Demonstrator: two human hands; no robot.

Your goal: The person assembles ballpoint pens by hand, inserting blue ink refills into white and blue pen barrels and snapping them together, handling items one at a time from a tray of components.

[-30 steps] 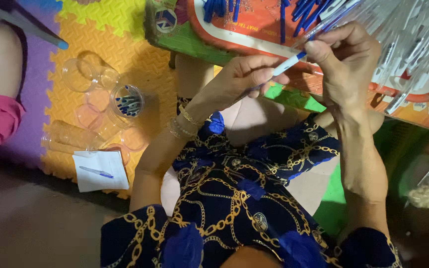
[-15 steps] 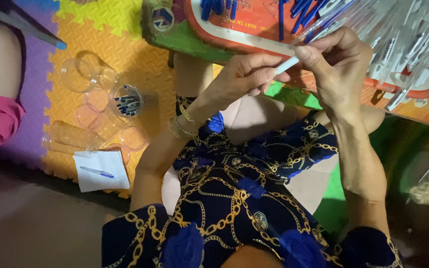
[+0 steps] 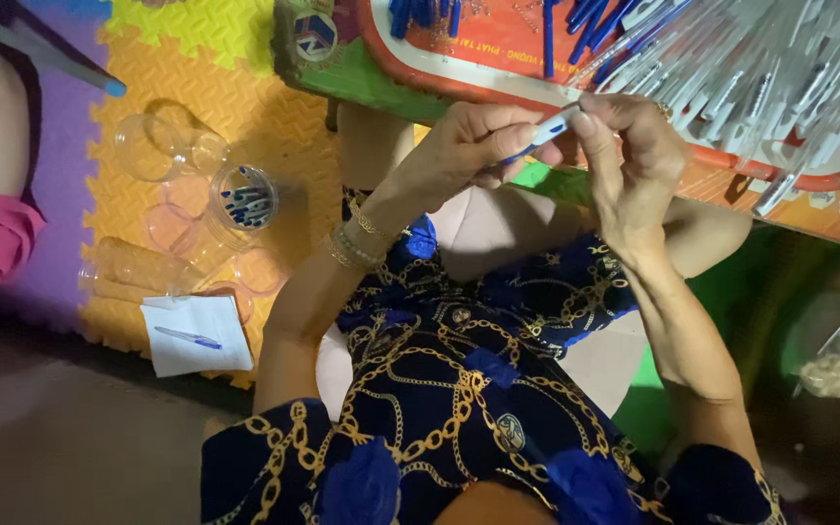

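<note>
Between both hands [image 3: 556,156], a pen [image 3: 543,136].

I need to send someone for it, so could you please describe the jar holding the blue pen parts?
Start at the orange foam mat on the floor, to the left of the person's left hand. Several clear plastic jars sit there; most look empty or lie on their sides. The clear jar you want stands upright and alone holds small blue pieces.

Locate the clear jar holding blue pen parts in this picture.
In the head view, the jar stands on the orange foam mat, left of the person's left hand, among empty clear cups.
</note>
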